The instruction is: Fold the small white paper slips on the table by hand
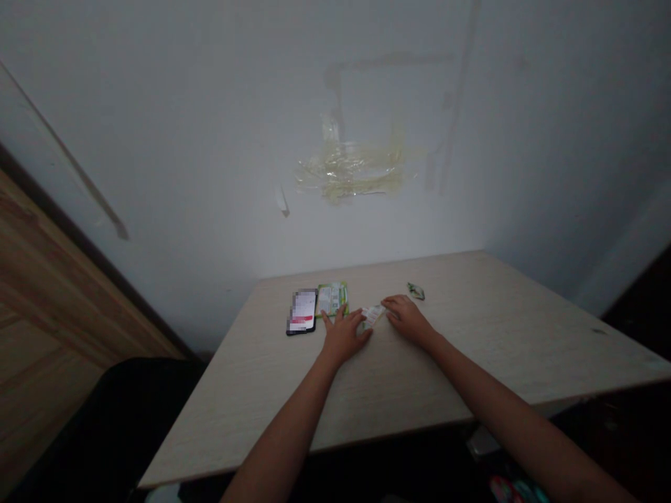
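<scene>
A small white printed piece of paper [373,316], with a light pattern or text, lies between my two hands on the table. My left hand [344,338] rests palm down with its fingers spread, its fingertips and thumb close to the paper's left side. Two of its fingers reach the lower edge of a green and white printed booklet or packet [332,297]. At the paper's right corner, my right hand [407,318] has its fingers together and pinches the edge. A small crumpled green piece [416,290] sits just beyond my right hand.
A phone [302,311] with a lit screen lies left of the green booklet. The pale wooden table [251,398] meets a wall [220,175] with yellowed tape [356,171] at the back. A wooden panel [31,279] and a dark object [115,412] stand at the left.
</scene>
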Available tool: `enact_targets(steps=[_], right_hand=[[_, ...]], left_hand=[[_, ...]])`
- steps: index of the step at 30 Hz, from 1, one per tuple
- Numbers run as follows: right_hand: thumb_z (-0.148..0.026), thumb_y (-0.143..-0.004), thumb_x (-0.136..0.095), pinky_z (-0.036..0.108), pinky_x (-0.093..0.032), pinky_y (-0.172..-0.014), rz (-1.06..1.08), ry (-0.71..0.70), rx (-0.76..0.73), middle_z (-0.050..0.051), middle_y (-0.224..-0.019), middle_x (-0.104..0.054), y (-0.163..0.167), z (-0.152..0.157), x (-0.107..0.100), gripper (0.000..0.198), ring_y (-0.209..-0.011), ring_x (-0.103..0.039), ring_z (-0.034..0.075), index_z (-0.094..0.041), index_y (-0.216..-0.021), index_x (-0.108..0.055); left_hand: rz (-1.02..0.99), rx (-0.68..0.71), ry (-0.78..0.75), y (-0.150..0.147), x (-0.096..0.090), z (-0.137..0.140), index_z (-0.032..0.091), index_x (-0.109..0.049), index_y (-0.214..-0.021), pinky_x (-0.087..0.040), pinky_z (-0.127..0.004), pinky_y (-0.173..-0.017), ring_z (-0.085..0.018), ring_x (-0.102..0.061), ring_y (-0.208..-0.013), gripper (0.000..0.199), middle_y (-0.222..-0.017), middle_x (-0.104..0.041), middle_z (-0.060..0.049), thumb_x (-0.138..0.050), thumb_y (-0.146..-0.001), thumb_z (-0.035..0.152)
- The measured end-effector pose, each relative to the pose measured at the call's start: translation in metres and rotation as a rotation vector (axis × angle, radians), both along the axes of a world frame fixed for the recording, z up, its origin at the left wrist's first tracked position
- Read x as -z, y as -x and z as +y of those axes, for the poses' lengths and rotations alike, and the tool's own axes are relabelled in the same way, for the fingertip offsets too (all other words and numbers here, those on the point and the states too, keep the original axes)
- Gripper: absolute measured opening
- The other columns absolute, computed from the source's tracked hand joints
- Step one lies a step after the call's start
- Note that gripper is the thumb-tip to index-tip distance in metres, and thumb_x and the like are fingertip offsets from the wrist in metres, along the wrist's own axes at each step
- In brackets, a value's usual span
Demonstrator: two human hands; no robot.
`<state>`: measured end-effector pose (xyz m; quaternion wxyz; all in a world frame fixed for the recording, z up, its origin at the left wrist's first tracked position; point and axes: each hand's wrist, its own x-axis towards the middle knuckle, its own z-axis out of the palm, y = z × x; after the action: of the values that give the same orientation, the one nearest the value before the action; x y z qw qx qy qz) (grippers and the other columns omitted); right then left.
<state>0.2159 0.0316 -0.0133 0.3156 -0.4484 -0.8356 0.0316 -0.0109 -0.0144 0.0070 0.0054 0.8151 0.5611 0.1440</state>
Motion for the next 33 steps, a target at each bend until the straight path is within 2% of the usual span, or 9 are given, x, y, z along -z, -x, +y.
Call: enact_targets(steps=[7,13,20,33], right_hand=[[-0.023,-0.093,-0.052,0.044,-0.038,-0.106,-0.117,0.02,0.021,0.011,-0.131,-0.061,0.0,-0.003,0.001,0.033,-0.122,-0.047,0.024,-0.021,-0.122,-0.067],[-0.021,-0.089,-0.059,0.041,-0.042,-0.103,-0.042,0.022,0.0,0.012,-0.118,-0.066,-0.001,-0.001,0.001,0.026,-0.115,-0.052,0.024,-0.017,-0.111,-0.072],[-0.023,-0.084,-0.066,0.042,-0.045,-0.098,0.079,0.006,-0.07,0.011,-0.109,-0.07,-0.005,0.01,0.014,0.022,-0.106,-0.057,0.025,-0.018,-0.103,-0.076],[-0.029,-0.081,-0.07,0.041,-0.047,-0.096,0.105,0.031,-0.113,0.01,-0.105,-0.071,-0.005,0.01,0.013,0.023,-0.104,-0.06,0.026,-0.021,-0.101,-0.076]], left_hand=[[-0.062,-0.017,0.002,0.001,0.001,0.002,0.039,-0.059,-0.122,0.002,-0.081,-0.106,-0.033,-0.03,-0.141,0.038,-0.146,-0.052,0.002,-0.057,-0.087,0.053],[-0.067,-0.039,-0.037,0.002,-0.002,0.001,0.04,-0.061,-0.124,-0.004,-0.081,-0.106,-0.032,-0.041,-0.129,0.038,-0.133,-0.059,-0.001,-0.057,-0.087,0.05],[-0.068,-0.025,-0.047,0.003,0.0,0.003,0.038,-0.064,-0.123,-0.008,-0.081,-0.105,-0.031,-0.045,-0.121,0.035,-0.122,-0.062,-0.003,-0.055,-0.09,0.048],[-0.125,0.014,-0.067,0.004,-0.001,0.004,0.039,-0.069,-0.114,0.0,-0.079,-0.107,-0.028,-0.047,-0.12,0.027,-0.114,-0.068,-0.001,-0.053,-0.093,0.045]])
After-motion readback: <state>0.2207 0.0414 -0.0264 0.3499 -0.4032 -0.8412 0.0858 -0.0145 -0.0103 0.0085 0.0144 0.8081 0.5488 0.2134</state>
